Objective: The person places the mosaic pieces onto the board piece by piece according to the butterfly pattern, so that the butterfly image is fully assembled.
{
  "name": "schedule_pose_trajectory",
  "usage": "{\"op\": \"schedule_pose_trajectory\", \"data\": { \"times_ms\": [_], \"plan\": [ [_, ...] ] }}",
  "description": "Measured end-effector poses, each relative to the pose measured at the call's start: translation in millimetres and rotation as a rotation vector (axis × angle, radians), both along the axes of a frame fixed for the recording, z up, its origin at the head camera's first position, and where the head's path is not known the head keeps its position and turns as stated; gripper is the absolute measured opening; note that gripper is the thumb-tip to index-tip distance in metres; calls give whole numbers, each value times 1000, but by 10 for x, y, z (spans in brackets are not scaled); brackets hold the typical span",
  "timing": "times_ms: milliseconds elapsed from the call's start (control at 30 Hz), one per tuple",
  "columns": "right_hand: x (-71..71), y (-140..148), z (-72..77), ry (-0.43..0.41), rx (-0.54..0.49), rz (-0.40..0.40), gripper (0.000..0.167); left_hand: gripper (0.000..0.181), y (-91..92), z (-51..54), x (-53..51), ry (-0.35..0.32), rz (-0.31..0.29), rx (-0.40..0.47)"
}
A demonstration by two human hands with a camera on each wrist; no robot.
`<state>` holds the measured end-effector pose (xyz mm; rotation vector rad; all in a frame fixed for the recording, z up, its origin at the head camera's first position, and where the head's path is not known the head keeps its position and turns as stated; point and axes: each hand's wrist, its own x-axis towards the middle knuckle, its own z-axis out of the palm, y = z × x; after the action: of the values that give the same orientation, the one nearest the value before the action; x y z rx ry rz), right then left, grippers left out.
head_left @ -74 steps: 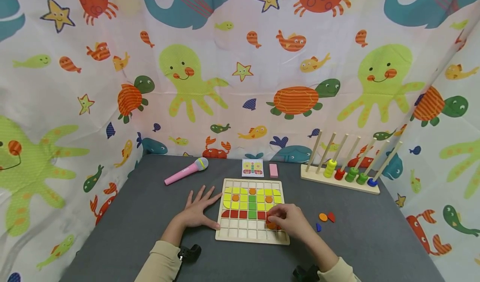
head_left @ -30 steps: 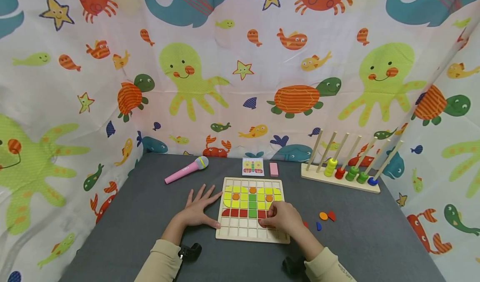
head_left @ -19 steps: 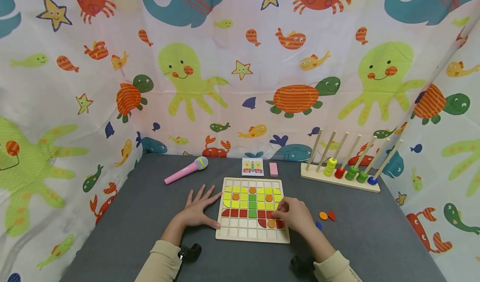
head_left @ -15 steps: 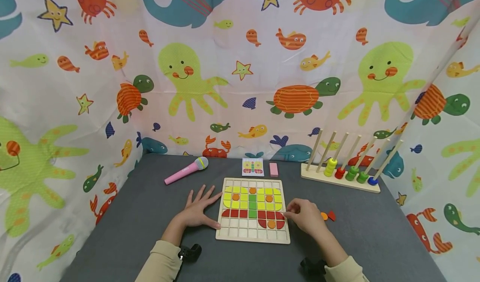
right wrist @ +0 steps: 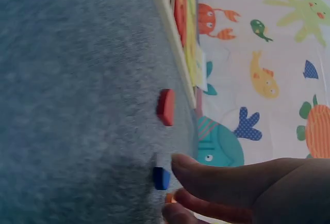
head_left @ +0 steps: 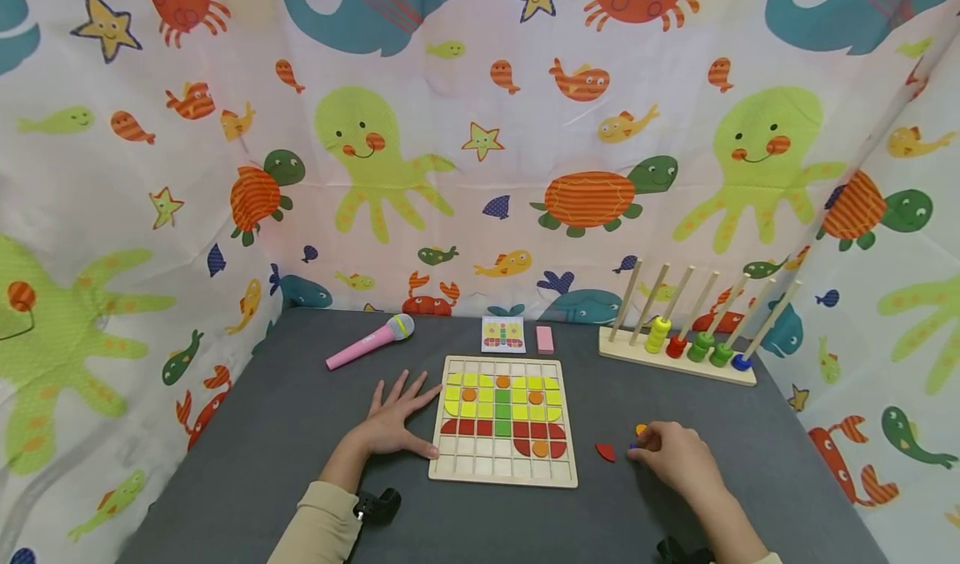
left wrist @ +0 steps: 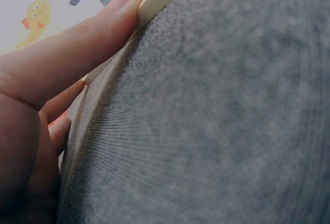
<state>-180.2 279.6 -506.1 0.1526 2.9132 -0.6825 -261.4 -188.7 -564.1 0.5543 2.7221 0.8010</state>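
Observation:
My left hand (head_left: 393,426) lies with fingers spread at the left side of a wooden grid board (head_left: 465,469), its thumb (left wrist: 116,20) resting on the rim. Yellow, green, red and orange tiles fill many of the board's cells, among them a red group (head_left: 538,432) at the lower right. To the right of the board, my right hand (head_left: 678,456) is low over the table, its thumb and fingers beside a small blue piece (right wrist: 161,178). An orange piece (head_left: 641,429) is partly covered by the fingers. A red quarter-shaped piece (head_left: 606,452) lies between board and hand.
Behind the board are a pattern card (head_left: 503,335) and a pink block (head_left: 544,340). A pink toy microphone (head_left: 367,343) lies at the back left. A peg stand with coloured rings (head_left: 678,356) stands at the back right, before a printed curtain (head_left: 465,89).
My right hand has left the board and moved right to the loose pieces. Red pieces now show at the board's lower right, and a loose red one is uncovered. My left hand stays put.

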Motion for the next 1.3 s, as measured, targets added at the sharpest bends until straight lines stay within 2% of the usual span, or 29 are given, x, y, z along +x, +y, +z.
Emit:
{"op": "schedule_pose_trajectory", "data": {
  "times_ms": [100, 233, 433, 567, 700, 800, 933, 1067, 1133, 1300],
  "plan": [
    [-11, -3, -55, -2, 27, 19, 26, 116, -9, 7, 10, -2, 5, -5],
    [-27, -51, -110, 21, 17, 31, 16, 116, -8, 7, 11, -4, 4, 3],
    [-87, -164, -59, 9, -5, 53, 15, 115, -2, -20, 0, -1, -2, 1],
    [-162, -322, 27, 54, -95, 72, 11, 116, 0, -13, 0, -7, -6, 6],
    [-229, -603, 107, 89, -213, 92, 16, 117, -2, -38, -13, -7, -5, 2],
    [-268, -847, 116, 94, -299, 87, 9, 118, -3, -50, -18, -13, -8, -4],
    [-298, -1133, 49, 83, -397, 112, 14, 117, -4, -21, -7, -4, -11, 9],
    [-290, -1329, -46, 80, -428, 187, 17, 116, -2, 4, 6, 7, -16, 2],
    [-281, -1397, -83, 84, -442, 223, 13, 116, -1, 6, 8, 7, -16, -5],
    [-262, -1505, -156, 79, -474, 263, 12, 117, -4, 17, 13, 2, -7, 0]
  ]
}}
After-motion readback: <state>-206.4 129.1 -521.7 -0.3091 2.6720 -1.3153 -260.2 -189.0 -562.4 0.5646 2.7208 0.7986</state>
